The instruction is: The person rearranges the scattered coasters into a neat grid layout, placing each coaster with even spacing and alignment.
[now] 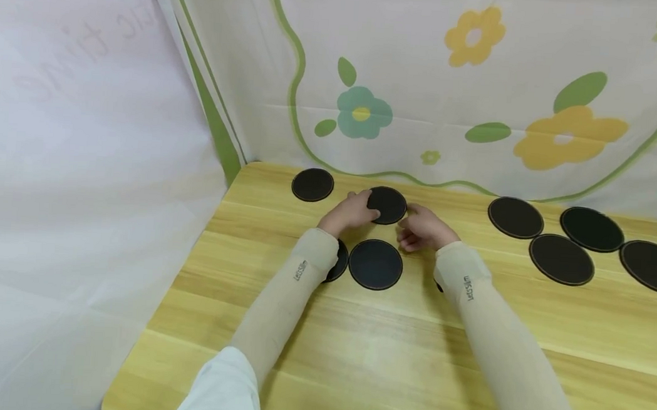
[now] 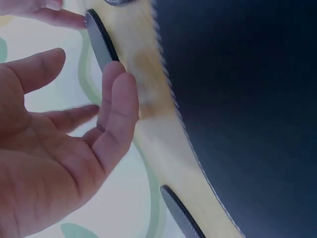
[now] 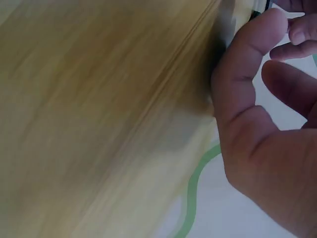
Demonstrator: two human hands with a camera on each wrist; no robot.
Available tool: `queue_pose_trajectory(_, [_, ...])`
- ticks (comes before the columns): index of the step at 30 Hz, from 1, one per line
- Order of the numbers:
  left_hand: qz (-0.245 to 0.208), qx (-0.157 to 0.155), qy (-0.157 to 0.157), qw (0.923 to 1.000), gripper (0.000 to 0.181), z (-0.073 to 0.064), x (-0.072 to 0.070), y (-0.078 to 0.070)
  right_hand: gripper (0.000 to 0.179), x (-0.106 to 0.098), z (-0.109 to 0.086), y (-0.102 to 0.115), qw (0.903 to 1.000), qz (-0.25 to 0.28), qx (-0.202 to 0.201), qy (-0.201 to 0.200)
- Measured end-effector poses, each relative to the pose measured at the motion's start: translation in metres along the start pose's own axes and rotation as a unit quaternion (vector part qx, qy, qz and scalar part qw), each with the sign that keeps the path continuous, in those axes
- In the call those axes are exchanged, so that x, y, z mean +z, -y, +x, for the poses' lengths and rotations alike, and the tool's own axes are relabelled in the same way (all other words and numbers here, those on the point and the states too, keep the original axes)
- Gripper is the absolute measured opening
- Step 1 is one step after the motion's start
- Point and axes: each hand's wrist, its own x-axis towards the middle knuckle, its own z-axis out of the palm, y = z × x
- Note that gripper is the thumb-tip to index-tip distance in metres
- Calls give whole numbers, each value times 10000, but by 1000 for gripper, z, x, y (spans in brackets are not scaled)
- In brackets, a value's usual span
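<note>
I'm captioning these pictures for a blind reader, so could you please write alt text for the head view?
A person's left-hand grip and right-hand grip are at opposite edges of a flat black disc on a wooden table. Other black discs lie around it, with a flower-patterned white backdrop behind.

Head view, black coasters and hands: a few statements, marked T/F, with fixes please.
1. The left hand and right hand are on opposite sides of one black coaster. True.
2. The coaster group at the table's right has six pieces. False: four.
3. Another coaster lies on the person's side of the one between the hands. True.
4. The left sleeve is clear of every coaster. False: in the head view it partly covers one.
5. The backdrop cloth is plain white. False: it bears flowers and leaves.
</note>
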Motion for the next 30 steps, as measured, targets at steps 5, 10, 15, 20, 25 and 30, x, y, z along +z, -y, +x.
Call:
queue_pose_trajectory(5, [-661, 31, -220, 9976, 68, 7, 0, 1, 71, -2, -3, 2, 9989, 415, -51, -211])
queue_pose_trajectory(10, [-1511, -30, -764, 9856, 60, 7, -2, 5, 59, -5, -9, 5, 9917, 1027, -500, -591])
queue_pose_trajectory(15, [-2952, 170, -1012, 9499, 49, 0, -4, 5, 44, -5, -16, 10, 9777, 1566, -1127, -825])
queue_pose_trajectory(20, [-3664, 353, -1187, 9222, 46, -13, -8, 2, 26, -2, -24, 14, 9677, 1740, -1543, -978])
queue_pose_trajectory(25, [-3572, 527, -1263, 9239, 48, -22, -9, -2, 20, -2, -30, 13, 9639, 1550, -1808, -1190])
queue_pose_trajectory(30, [-3480, 773, -1266, 9257, 51, -34, -8, -7, 18, -2, -37, 10, 9615, 1286, -1985, -1401])
